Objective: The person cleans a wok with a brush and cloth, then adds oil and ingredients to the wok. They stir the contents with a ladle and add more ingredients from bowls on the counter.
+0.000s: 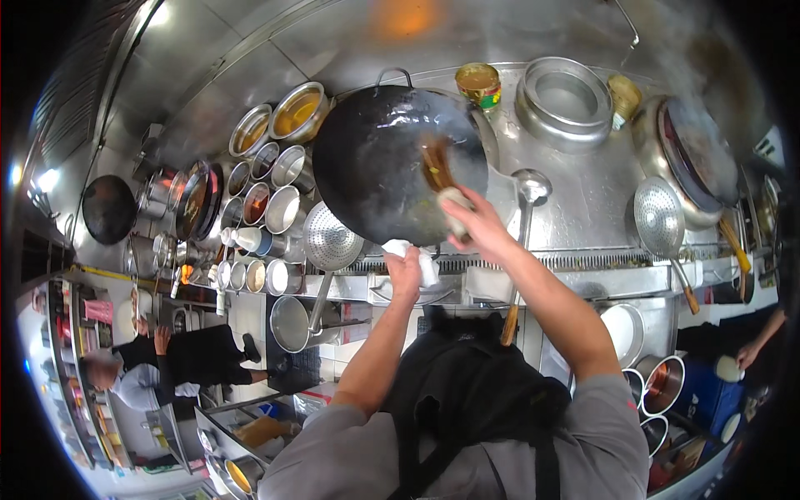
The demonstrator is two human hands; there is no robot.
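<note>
A large black wok (369, 169) lies before me, steam over it and small green-yellow scraps inside. My left hand (405, 270) grips a white cloth (429, 269) at the wok's near rim, most likely around its handle, which the cloth hides. In my right hand (478, 222) is a wok brush (439, 165) with long brown bristles, blurred, held over the wok's right part. Just right of the wok a steel ladle (532, 185) lies with its wooden handle towards me. At the wok's near left rests a perforated strainer (332, 236).
Steel containers of sauces and seasonings (256, 203) stand left of the wok. Behind it on the right are an open tin (479, 84) and a steel pot (564, 100). Another wok (703, 150) steams at far right. A person (134, 375) stands at left; another person's hand (747, 355) shows at right.
</note>
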